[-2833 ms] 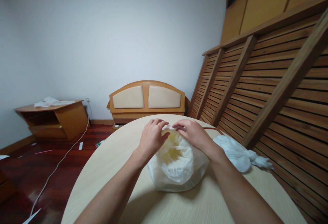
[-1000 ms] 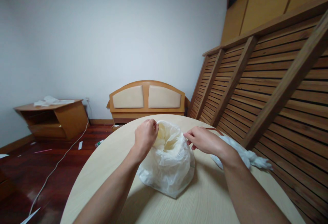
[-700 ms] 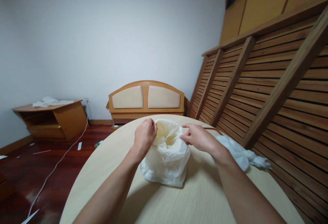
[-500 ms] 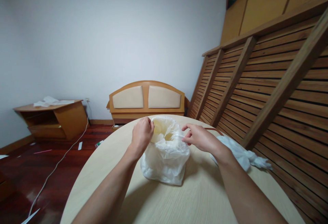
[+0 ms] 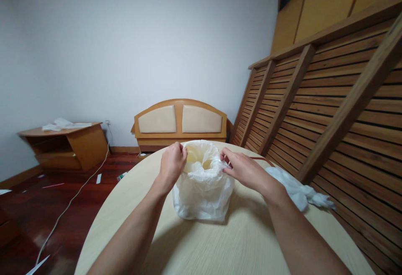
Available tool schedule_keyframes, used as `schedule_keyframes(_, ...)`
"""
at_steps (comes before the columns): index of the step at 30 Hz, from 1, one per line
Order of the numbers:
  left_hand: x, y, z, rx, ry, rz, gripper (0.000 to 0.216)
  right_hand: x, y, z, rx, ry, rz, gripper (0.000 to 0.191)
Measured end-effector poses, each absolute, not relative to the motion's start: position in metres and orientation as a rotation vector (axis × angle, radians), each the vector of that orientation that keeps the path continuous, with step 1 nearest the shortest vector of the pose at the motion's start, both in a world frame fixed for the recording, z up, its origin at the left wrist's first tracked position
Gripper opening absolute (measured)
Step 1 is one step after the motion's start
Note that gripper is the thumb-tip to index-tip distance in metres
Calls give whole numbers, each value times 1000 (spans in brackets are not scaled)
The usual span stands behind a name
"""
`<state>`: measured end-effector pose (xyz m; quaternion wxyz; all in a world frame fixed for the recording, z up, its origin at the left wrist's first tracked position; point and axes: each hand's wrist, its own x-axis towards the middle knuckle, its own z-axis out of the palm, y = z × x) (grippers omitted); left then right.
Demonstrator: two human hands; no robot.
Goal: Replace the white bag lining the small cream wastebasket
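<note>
On the round worktop (image 5: 245,243), head view, a white plastic bag (image 5: 201,197) stands open-mouthed. Your left hand (image 5: 172,162) is clamped on its left rim; your right hand (image 5: 241,167) pinches its right rim. A twisted pale bag (image 5: 295,188) lies apart to the right.

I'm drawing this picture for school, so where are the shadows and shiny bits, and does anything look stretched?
Head view: soft shadows fall on the round table on both sides of the white bag; head view: the dark red floor has a pale shine at lower left; head view: the slatted wooden panel looks stretched toward the right edge.
</note>
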<state>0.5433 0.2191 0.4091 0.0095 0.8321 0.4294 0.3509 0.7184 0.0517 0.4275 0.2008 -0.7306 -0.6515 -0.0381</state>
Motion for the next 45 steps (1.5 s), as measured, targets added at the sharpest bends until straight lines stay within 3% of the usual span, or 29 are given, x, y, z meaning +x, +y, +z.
schedule_keyframes(5, 545, 218, 410, 2595, 1334, 1087, 20, 723, 53, 431, -2103, -1779, -323, 19)
schedule_keyframes(8, 545, 218, 411, 2586, 1346, 1078, 20, 720, 50, 431, -2052, -1800, -276, 21)
schedule_keyframes(13, 544, 219, 411, 2585, 1340, 1090, 21, 714, 50, 425, -1952, -1821, -227, 66)
schedule_keyframes(15, 544, 220, 410, 2571, 1314, 1109, 20, 712, 52, 423, -1978, -1811, -215, 73)
schedule_keyframes(19, 546, 219, 410, 2524, 1255, 1116, 18, 712, 57, 426, -2124, -1778, -166, 56)
schedule_keyframes(25, 545, 216, 413, 2509, 1263, 1127, 19, 724, 56, 429, -2208, -1792, -347, 27)
schedule_keyframes(28, 545, 214, 414, 2521, 1291, 1131, 20, 728, 51, 427, -2186, -1836, -255, 26)
schedule_keyframes(32, 547, 212, 413, 2544, 1265, 1134, 20, 724, 45, 428, -2034, -1841, -239, 64)
schedule_keyframes(34, 548, 212, 412, 2552, 1245, 1136, 19, 720, 46, 430, -1917, -1914, -260, 69)
schedule_keyframes(42, 547, 214, 412, 2494, 1213, 1143, 18, 718, 56, 430, -1828, -2037, -271, 21)
schedule_keyframes(45, 545, 216, 413, 2468, 1214, 1159, 18, 721, 58, 432, -1850, -2024, -249, 21)
